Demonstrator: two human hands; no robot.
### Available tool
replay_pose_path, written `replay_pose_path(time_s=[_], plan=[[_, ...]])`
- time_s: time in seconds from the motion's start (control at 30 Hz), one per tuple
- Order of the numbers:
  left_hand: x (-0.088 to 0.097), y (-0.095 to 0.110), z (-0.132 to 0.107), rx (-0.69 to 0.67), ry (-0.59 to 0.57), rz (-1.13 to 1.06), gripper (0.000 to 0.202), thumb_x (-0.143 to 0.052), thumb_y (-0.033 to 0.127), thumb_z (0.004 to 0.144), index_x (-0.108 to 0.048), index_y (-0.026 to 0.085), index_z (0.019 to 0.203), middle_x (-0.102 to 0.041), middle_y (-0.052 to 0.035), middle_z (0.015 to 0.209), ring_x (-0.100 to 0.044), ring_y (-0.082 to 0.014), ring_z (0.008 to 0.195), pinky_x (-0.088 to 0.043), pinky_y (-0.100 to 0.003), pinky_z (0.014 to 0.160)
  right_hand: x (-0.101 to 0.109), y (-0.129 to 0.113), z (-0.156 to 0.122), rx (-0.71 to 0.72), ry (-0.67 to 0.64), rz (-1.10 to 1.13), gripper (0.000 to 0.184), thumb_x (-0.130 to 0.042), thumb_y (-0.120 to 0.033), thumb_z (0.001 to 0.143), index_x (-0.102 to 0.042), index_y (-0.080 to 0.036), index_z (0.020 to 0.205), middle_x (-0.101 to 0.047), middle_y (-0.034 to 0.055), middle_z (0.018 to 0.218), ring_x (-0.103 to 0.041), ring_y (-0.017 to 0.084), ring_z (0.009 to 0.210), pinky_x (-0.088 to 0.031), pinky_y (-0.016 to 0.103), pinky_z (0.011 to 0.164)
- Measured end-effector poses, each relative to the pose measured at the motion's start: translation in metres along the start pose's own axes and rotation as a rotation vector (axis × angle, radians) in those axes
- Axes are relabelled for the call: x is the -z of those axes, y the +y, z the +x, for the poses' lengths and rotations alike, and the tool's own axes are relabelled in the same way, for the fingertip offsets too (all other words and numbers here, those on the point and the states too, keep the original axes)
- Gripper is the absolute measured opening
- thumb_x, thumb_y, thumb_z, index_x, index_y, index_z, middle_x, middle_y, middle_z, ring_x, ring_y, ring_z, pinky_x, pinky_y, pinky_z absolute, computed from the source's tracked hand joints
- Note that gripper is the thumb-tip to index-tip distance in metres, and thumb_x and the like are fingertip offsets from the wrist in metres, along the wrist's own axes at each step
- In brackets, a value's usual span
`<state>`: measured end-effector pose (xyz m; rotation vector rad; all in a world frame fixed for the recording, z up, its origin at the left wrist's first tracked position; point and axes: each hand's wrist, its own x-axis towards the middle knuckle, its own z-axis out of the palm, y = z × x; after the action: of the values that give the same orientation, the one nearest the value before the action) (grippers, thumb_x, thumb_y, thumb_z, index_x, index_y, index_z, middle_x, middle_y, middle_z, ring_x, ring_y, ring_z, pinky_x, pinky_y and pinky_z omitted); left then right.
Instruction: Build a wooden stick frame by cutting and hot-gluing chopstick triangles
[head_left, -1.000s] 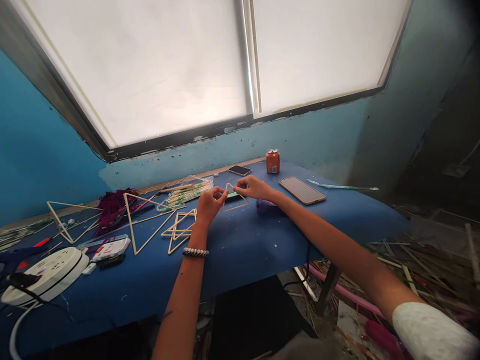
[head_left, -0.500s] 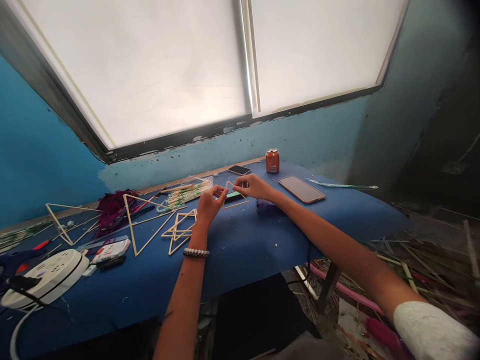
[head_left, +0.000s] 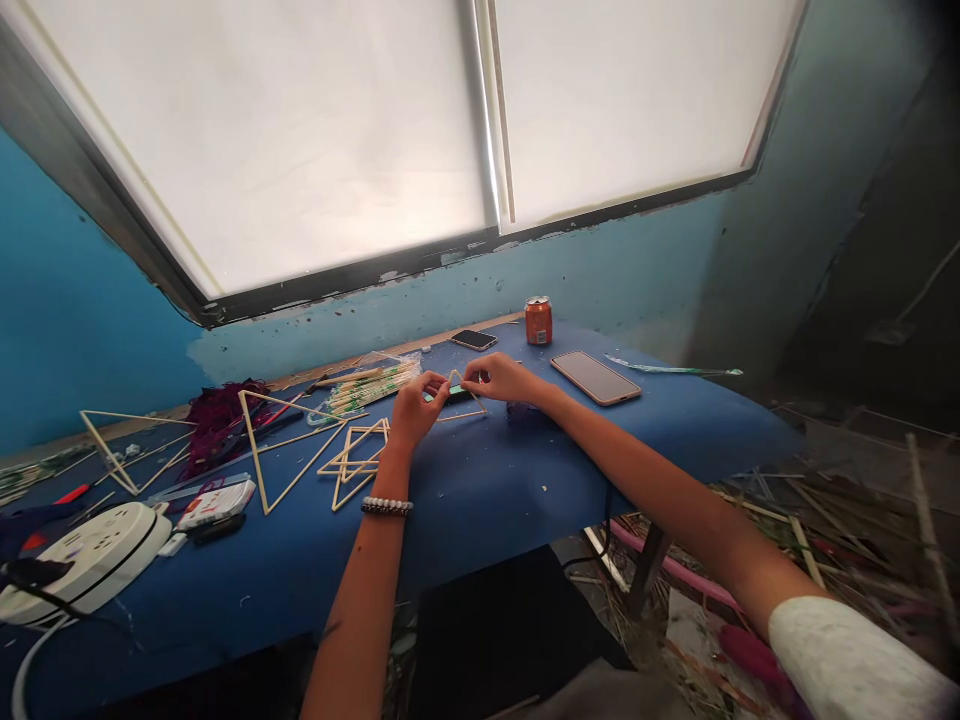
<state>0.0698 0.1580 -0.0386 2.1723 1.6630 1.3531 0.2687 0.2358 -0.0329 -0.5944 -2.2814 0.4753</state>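
Note:
Both of my hands meet over a small triangle of thin wooden sticks [head_left: 459, 398] standing on the blue table [head_left: 510, 470]. My left hand [head_left: 414, 405], with a bead bracelet on the wrist, pinches its left side near the top. My right hand [head_left: 501, 378] pinches the top corner from the right. A small dark thing with a green edge lies under the triangle. Finished small stick triangles [head_left: 356, 462] lie flat just left of my left hand.
Big stick triangles [head_left: 281, 440] stand at left beside purple material [head_left: 217, 418]. A bundle of sticks [head_left: 369, 385], two phones [head_left: 595, 376], an orange can [head_left: 538, 320], a white power reel [head_left: 82, 558]. Stick scraps litter the floor at right.
My hands have drawn closer together at the triangle's top corner. The view has shifted slightly; the triangle stays in the same spot on the table.

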Motion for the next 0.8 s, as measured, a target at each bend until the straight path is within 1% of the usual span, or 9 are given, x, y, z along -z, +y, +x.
replay_pose_path(time_s=[0.1,0.27,0.43,0.57,0.8], plan=[[0.0002,-0.0002,-0.0009,-0.011,-0.011,0.001,0.02,-0.06,0.039,0.09,-0.067,0.02,0.089,-0.074,-0.0036,0.083,-0.068,-0.0168,0.075,-0.05,-0.026,0.067,0.0006,-0.0006,-0.0002,-0.001,-0.005,-0.008,0.024,-0.061,-0.034,0.086,-0.074,-0.014,0.083,-0.066,0.002,0.072,-0.052,0.011,0.064,-0.033,0.025,0.063],[-0.0006,-0.0019,-0.0014,-0.016,-0.012,0.012,0.018,-0.062,0.037,0.088,-0.067,0.02,0.088,-0.071,-0.0022,0.077,-0.065,-0.0164,0.072,-0.047,-0.026,0.062,0.0009,-0.0008,0.0004,0.0,-0.007,-0.014,0.023,-0.062,-0.034,0.086,-0.074,-0.014,0.083,-0.066,0.0018,0.071,-0.052,0.011,0.064,-0.032,0.024,0.062],[-0.0011,-0.0016,-0.0011,-0.02,-0.008,0.016,0.018,-0.062,0.037,0.089,-0.067,0.02,0.086,-0.07,-0.0016,0.077,-0.064,-0.0156,0.071,-0.046,-0.026,0.063,0.0011,-0.0011,-0.0002,-0.003,-0.015,-0.011,0.024,-0.061,-0.033,0.087,-0.074,-0.014,0.083,-0.066,0.0019,0.071,-0.052,0.011,0.063,-0.032,0.023,0.062],[-0.001,-0.0021,-0.0011,-0.025,0.005,0.026,0.017,-0.062,0.036,0.089,-0.067,0.02,0.087,-0.07,-0.002,0.078,-0.062,-0.0153,0.07,-0.044,-0.026,0.061,-0.0001,0.0002,0.0001,-0.005,-0.019,0.0,0.023,-0.061,-0.033,0.087,-0.074,-0.013,0.084,-0.066,0.0016,0.07,-0.051,0.011,0.063,-0.033,0.024,0.061],[-0.0016,-0.0059,-0.0013,-0.051,0.0,0.035,0.017,-0.062,0.035,0.09,-0.068,0.02,0.087,-0.071,-0.0015,0.081,-0.062,-0.0149,0.071,-0.046,-0.026,0.066,-0.0003,0.0012,0.0008,0.011,-0.023,0.034,0.024,-0.061,-0.033,0.087,-0.075,-0.013,0.088,-0.067,0.0017,0.073,-0.054,0.011,0.066,-0.034,0.023,0.062]])
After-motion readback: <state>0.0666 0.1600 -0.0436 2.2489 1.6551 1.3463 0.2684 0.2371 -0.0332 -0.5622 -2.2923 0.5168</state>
